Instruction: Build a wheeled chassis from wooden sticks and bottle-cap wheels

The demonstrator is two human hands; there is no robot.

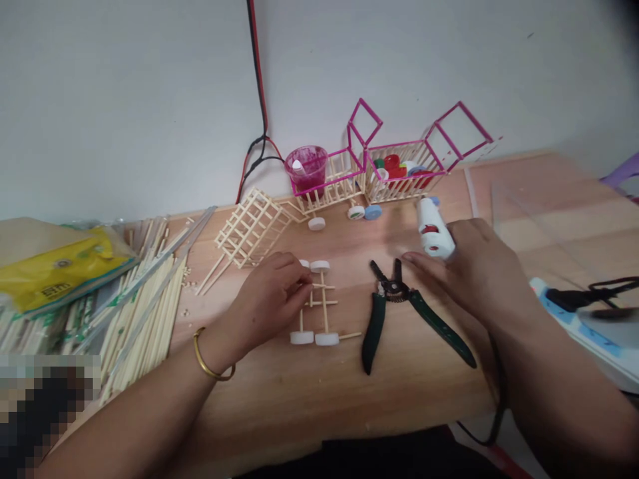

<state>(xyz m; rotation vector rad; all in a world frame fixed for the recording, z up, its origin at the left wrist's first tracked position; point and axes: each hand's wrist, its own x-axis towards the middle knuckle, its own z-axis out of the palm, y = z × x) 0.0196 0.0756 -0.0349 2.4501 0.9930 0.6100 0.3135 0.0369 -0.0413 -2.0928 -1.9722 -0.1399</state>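
Note:
My left hand [274, 289] is closed over a small wooden-stick frame with white wheels [323, 303], its fingertips pinched at the left axle and cross sticks. The fingers partly hide the frame's left side. To the right, my right hand [476, 266] is wrapped around a white glue gun [433, 229], with the thumb stretched out to the left. The gun's back end faces me, and its handle is hidden by the hand. Between the hands lie wire-stripping pliers [395, 289] with dark green handles, their jaws spread and pointing away from me.
At the back stand stick carts with pink rims [399, 169], one holding bottle caps, and a pink-stained cup [306, 169]. A stick lattice [252, 229] leans beside them. Loose sticks [144, 313] and a yellow packet [64, 266] lie left. A power strip [579, 326] is right.

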